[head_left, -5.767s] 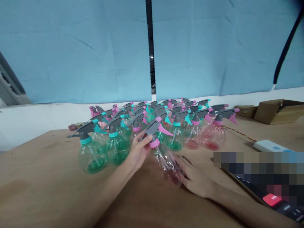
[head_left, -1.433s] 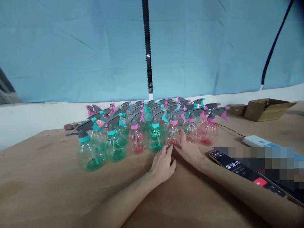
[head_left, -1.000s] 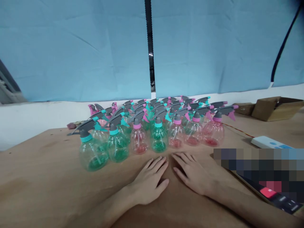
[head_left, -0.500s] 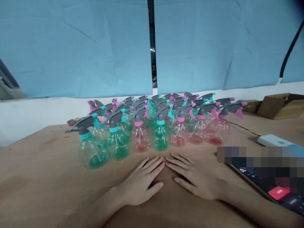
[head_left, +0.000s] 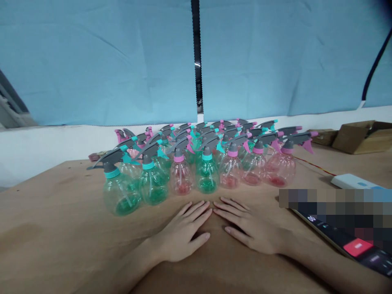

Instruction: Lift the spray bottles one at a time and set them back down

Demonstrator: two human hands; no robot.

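My left hand lies flat on the wooden table, fingers spread and holding nothing. Beside it my right hand rests the same way, the two sets of fingertips almost meeting. Just beyond them stand several rows of clear round spray bottles with grey trigger heads. In the front row, a green spray bottle is closest to my fingertips, between a pink spray bottle and another pink spray bottle. A larger green spray bottle is at the left end. Bottles further back are partly hidden.
A phone with a lit screen, partly blurred out, lies by my right forearm. Behind it are a white power strip with a thin cable and open cardboard boxes. A blue sheet covers the wall beyond the table.
Both hands stay in place on the table. The view has shifted very slightly; the bottles have not been moved.
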